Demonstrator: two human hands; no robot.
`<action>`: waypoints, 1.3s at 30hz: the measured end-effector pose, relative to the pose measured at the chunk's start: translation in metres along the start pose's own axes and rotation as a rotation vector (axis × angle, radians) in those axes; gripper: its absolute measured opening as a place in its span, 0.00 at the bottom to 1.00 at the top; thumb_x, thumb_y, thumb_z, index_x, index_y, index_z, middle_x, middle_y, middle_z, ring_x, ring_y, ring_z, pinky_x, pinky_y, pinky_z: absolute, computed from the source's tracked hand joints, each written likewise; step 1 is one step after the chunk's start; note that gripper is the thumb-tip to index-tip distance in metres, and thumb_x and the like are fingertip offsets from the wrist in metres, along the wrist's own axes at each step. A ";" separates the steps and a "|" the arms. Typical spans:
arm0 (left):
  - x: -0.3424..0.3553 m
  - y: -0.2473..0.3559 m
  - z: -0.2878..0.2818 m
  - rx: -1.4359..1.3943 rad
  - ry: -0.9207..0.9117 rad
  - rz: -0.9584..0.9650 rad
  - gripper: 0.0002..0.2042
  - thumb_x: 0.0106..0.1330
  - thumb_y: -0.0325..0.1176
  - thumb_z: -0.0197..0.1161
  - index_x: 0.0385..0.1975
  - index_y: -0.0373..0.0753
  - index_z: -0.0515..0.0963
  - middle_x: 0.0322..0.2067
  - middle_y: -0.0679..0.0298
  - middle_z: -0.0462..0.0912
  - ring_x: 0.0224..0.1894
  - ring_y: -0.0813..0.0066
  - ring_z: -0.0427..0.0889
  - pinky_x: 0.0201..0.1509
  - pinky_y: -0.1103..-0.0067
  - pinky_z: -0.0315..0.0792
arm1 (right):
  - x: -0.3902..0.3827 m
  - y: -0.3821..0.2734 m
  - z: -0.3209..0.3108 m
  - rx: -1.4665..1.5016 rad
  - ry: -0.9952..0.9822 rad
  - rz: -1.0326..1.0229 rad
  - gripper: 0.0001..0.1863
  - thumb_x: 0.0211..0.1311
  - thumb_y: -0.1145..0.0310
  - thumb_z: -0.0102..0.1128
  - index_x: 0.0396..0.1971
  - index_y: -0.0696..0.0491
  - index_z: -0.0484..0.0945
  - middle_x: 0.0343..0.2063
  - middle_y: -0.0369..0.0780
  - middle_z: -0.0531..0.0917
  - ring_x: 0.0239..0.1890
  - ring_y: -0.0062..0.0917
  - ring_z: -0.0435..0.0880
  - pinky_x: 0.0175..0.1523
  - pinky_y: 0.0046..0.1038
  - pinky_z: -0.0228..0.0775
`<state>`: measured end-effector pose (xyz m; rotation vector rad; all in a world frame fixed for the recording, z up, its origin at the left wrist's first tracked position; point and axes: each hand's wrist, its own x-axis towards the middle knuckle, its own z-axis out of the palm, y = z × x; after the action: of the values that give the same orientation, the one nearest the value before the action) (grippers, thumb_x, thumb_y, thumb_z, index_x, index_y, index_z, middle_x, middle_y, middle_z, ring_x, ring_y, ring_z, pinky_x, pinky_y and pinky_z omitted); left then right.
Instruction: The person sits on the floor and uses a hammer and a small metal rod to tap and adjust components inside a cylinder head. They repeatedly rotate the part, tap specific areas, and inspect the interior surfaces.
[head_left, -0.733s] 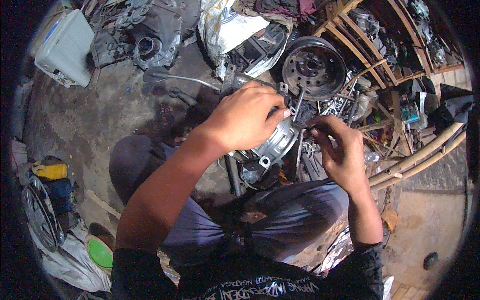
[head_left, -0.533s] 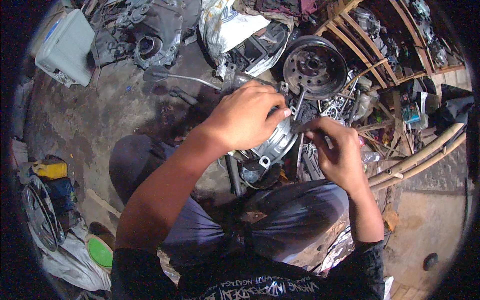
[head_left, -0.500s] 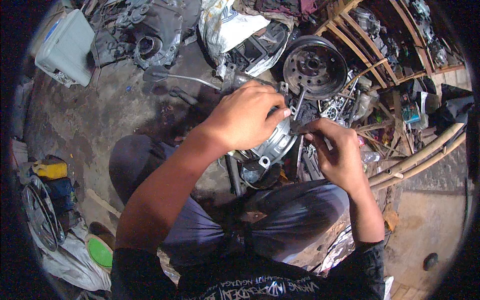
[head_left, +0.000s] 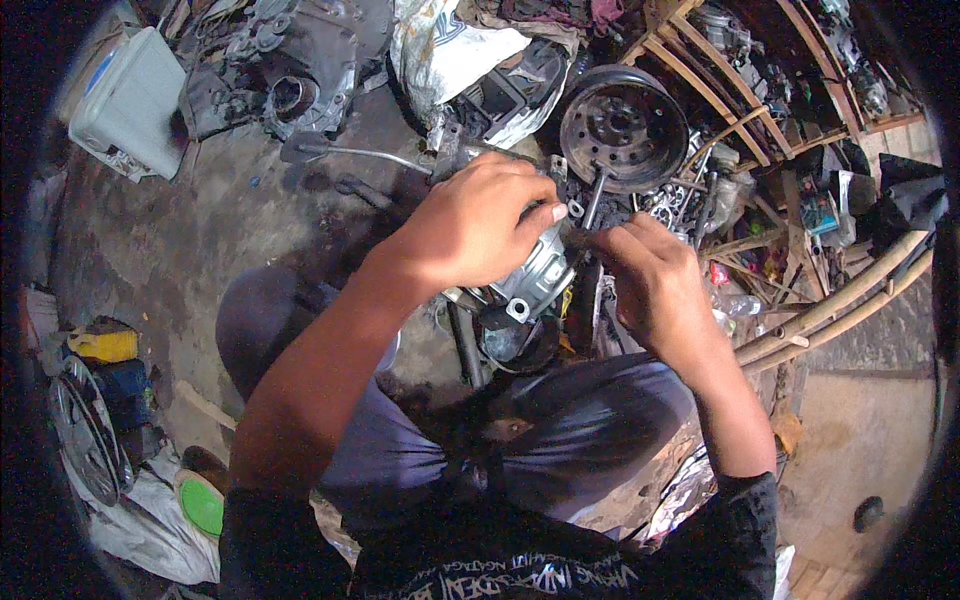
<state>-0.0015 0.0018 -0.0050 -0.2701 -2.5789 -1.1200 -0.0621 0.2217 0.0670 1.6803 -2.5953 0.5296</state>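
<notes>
Between my bent knees stands a silver cast-metal casing (head_left: 540, 268) that looks like an engine part. My left hand (head_left: 488, 222) is closed over its upper part, the thumb lying along the right side near a small round metal lug (head_left: 575, 208). To the right, my right hand (head_left: 652, 268) is closed with bent fingers, its fingertips at the casing's right edge. What those fingertips pinch is too small and dark to make out. A metal rod (head_left: 596, 198) slants up just beyond the fingertips. My left palm hides part of the casing.
A black steel wheel rim (head_left: 625, 125) lies beyond my hands, beside a white sack (head_left: 450, 50). Greasy engine parts (head_left: 300, 95) and a grey plastic container (head_left: 130, 105) are at the far left. Wooden poles (head_left: 840, 300) curve along the right. Wheel covers (head_left: 85, 430) lie at the left.
My right hand has turned, its fingers now more curled with the knuckles uppermost. My left hand keeps its hold on the casing; the whole view has shifted slightly.
</notes>
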 end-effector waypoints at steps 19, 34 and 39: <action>0.001 -0.003 -0.001 -0.051 0.048 0.017 0.16 0.78 0.40 0.53 0.44 0.33 0.83 0.46 0.50 0.84 0.56 0.51 0.80 0.64 0.63 0.70 | 0.010 0.012 -0.009 0.226 0.032 0.287 0.04 0.62 0.76 0.62 0.36 0.61 0.80 0.27 0.52 0.82 0.33 0.50 0.84 0.38 0.38 0.73; 0.002 -0.011 -0.008 -0.319 -0.125 -0.142 0.51 0.73 0.69 0.12 0.49 0.32 0.82 0.51 0.49 0.82 0.61 0.54 0.76 0.72 0.66 0.61 | -0.004 0.000 -0.001 0.220 0.033 0.027 0.08 0.53 0.85 0.62 0.33 0.61 0.76 0.28 0.49 0.79 0.35 0.50 0.79 0.41 0.43 0.71; 0.003 -0.013 0.006 -0.597 0.057 -0.054 0.45 0.77 0.65 0.18 0.53 0.31 0.79 0.49 0.45 0.83 0.58 0.55 0.78 0.68 0.67 0.65 | -0.013 -0.005 0.027 0.420 0.153 0.045 0.05 0.59 0.80 0.65 0.33 0.61 0.78 0.28 0.49 0.79 0.33 0.47 0.80 0.40 0.40 0.72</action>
<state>-0.0096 -0.0022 -0.0168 -0.2945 -2.1517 -1.8682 -0.0474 0.2234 0.0404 1.5948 -2.5425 1.2255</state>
